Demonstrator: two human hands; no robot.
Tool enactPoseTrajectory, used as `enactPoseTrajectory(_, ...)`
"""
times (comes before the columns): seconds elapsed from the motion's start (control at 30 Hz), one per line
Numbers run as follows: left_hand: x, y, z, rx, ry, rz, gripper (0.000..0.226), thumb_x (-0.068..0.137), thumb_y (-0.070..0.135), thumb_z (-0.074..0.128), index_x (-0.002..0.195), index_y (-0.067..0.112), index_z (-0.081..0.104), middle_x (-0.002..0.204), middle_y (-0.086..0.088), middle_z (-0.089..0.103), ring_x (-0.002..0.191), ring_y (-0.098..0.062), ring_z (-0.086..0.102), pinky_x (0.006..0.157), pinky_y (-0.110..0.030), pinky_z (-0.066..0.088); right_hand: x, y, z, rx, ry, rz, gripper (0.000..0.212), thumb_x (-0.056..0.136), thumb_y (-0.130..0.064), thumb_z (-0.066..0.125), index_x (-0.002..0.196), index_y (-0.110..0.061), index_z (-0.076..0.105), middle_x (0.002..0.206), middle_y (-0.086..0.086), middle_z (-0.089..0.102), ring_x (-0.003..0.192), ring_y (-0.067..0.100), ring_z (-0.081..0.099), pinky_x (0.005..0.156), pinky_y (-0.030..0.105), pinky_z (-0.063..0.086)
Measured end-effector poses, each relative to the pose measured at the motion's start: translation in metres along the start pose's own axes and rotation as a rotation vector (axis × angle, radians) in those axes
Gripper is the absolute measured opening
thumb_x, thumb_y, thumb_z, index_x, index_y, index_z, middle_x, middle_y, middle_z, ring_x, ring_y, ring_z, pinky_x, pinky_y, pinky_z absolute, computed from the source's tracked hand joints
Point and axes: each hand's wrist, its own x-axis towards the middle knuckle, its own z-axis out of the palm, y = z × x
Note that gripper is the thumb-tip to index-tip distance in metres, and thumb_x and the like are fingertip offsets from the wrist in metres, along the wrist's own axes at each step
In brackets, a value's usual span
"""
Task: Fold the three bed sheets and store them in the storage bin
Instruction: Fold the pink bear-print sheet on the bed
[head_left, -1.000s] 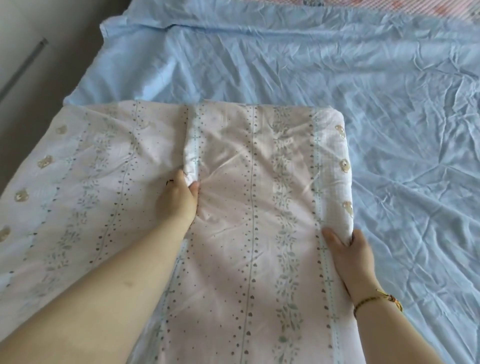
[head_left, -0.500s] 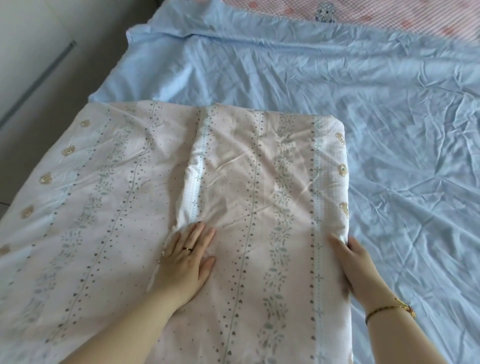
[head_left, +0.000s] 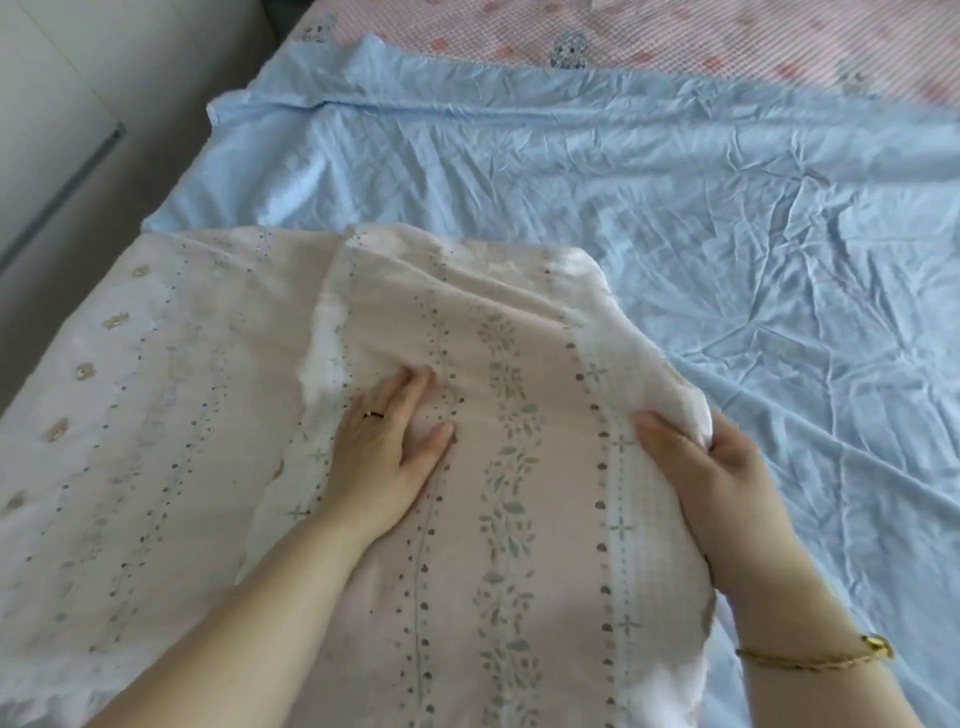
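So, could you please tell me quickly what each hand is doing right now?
Left hand: open, pressing flat on the pink patterned sheet.
Right hand: closed, gripping that sheet's folded right edge.

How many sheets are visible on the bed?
3: the pink patterned sheet nearest, partly folded; the blue sheet spread beyond it; the pink checked sheet at the far edge. More may hide beneath.
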Motion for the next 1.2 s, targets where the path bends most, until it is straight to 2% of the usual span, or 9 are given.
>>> enactPoseTrajectory(0.17, -0.006, 0.058, 0.036, 0.142, -0.122, 0.143, 0.086, 0.068, 0.070, 0.009, 0.146, 0.033, 0.012, 0.155, 0.009, 0.005, 0.142, -0.008, 0.001, 0.111, -0.022, -0.010, -0.016, 0.003, -0.080, -0.017, 0.169, 0.016, 0.018, 0.088, -0.009, 0.054, 0.078, -0.022, 0.061, 0.053, -0.021, 0.064, 0.050, -0.009, 0.058, 0.043, 0.005, 0.042)
enactPoseTrajectory(0.4, -0.021, 0.035, 0.122, 0.458, -0.468, 0.044, 0.061, 0.094, 0.052, 0.023, 0.147, 0.032, -0.001, 0.156, 0.004, -0.011, 0.143, -0.018, -0.012, 0.117, -0.038, -0.008, -0.033, 0.131, -0.126, 0.120, 0.086, 0.522, 0.034, 0.080, -0.028, 0.066, 0.104, -0.003, 0.067, 0.080, 0.008, 0.064, 0.075, 0.023, 0.055, 0.061, 0.026, 0.045)
enactPoseTrajectory(0.57, -0.020, 0.035, 0.121, 0.466, -0.507, 0.072, 0.093, 0.059, 0.069, -0.009, 0.146, 0.034, -0.006, 0.155, 0.004, -0.015, 0.142, -0.016, -0.016, 0.116, -0.036, -0.011, -0.005, 0.123, -0.136, 0.310, 0.024, 0.540, 0.033, 0.086, -0.033, 0.049, 0.094, -0.006, 0.066, 0.077, 0.004, 0.073, 0.066, 0.012, 0.068, 0.058, 0.018, 0.052)
enactPoseTrajectory(0.7, -0.017, 0.035, 0.117, 0.435, -0.510, 0.048, 0.078, 0.075, 0.067, 0.007, 0.146, 0.034, -0.005, 0.155, 0.006, -0.017, 0.142, -0.014, -0.018, 0.115, -0.034, -0.013, 0.046, 0.106, -0.120, 0.168, 0.010, 0.563, 0.033, 0.086, -0.042, 0.053, 0.091, -0.013, 0.067, 0.076, 0.004, 0.073, 0.069, 0.015, 0.070, 0.063, 0.023, 0.055)
enactPoseTrajectory(0.8, -0.014, 0.031, 0.113, 0.424, -0.528, 0.080, 0.095, 0.058, 0.071, -0.003, 0.146, 0.035, -0.005, 0.154, 0.009, -0.018, 0.141, -0.011, -0.018, 0.111, -0.029, -0.017, 0.081, 0.093, -0.102, 0.024, -0.012, 0.642, 0.033, 0.083, -0.041, 0.061, 0.090, -0.009, 0.065, 0.079, 0.011, 0.069, 0.070, 0.025, 0.064, 0.073, 0.034, 0.053)
enactPoseTrajectory(0.93, -0.010, 0.033, 0.101, 0.386, -0.543, 0.094, 0.084, 0.072, 0.072, 0.009, 0.146, 0.035, -0.003, 0.143, 0.023, -0.017, 0.142, -0.008, -0.013, 0.104, -0.021, -0.016, 0.107, 0.071, -0.085, -0.128, 0.150, 0.308, 0.013, 0.087, -0.018, 0.060, 0.076, -0.011, 0.057, 0.063, 0.002, 0.051, 0.051, 0.012, 0.046, 0.043, 0.017, 0.041)
enactPoseTrajectory(1.03, -0.005, 0.037, 0.090, 0.331, -0.541, 0.060, 0.068, 0.093, 0.050, 0.036, 0.145, 0.035, -0.004, 0.152, 0.017, -0.016, 0.142, -0.008, -0.011, 0.103, -0.017, -0.012, 0.115, 0.067, -0.087, -0.060, 0.338, 0.045, 0.033, 0.088, -0.010, 0.056, 0.059, -0.018, 0.042, 0.054, -0.007, 0.040, 0.045, 0.001, 0.036, 0.047, 0.016, 0.034)
enactPoseTrajectory(1.13, 0.001, 0.038, 0.089, 0.366, -0.586, 0.071, 0.065, 0.092, 0.049, 0.039, 0.146, 0.035, 0.005, 0.154, 0.016, -0.011, 0.143, -0.009, -0.006, 0.110, -0.021, -0.006, 0.113, 0.090, -0.092, -0.098, 0.392, 0.159, 0.034, 0.091, -0.011, 0.052, 0.060, -0.020, 0.042, 0.040, -0.014, 0.036, 0.035, 0.001, 0.030, 0.034, 0.012, 0.025)
enactPoseTrajectory(1.2, 0.008, 0.044, 0.089, 0.372, -0.586, 0.044, 0.059, 0.092, 0.047, 0.042, 0.144, 0.031, 0.021, 0.154, 0.012, 0.008, 0.140, -0.012, 0.014, 0.113, -0.025, 0.012, 0.105, 0.102, -0.100, -0.031, 0.361, 0.281, 0.019, 0.092, -0.021, 0.053, 0.074, -0.025, 0.055, 0.055, -0.016, 0.050, 0.047, 0.000, 0.042, 0.041, 0.012, 0.037)
